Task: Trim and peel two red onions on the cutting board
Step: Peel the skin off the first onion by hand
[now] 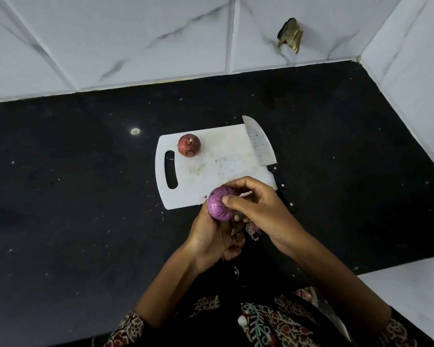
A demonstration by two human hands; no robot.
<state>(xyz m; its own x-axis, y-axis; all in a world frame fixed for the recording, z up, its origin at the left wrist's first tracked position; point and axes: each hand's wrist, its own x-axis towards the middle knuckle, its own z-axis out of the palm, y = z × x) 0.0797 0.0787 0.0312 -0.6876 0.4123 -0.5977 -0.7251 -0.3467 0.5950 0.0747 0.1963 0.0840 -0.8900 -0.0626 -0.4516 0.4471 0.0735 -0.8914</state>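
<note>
Peeled onion: we see a glossy purple onion (221, 203) held in the air just over the near edge of the cutting board (211, 169), most of its dry skin off.
Left hand: our left hand (214, 236) cups the peeled onion from below, its grip curled round the underside.
Right hand: our right hand (254, 204) comes over from the right, thumb pressed on the onion's top, fingers curled round its far side, so this grip too is closed on the peeled onion.
Skin scraps: loose purple skin (252, 229) hangs between the two hands, below the onion; we cannot tell which hand holds it.
Unpeeled onion: a second red onion (189, 145), still in its dry skin, sits on the board's far left corner, just beside the handle slot.
Knife: a knife (266, 156) lies along the board's right edge, blade on the board with its tip past the far edge, black handle running off onto the bench.
Bench: the black speckled bench (73, 184) carries the board; small flecks lie around it.
Wall: white marbled tiles (135, 41) stand behind, with a dark ragged hole (290, 33) at the upper right.
</note>
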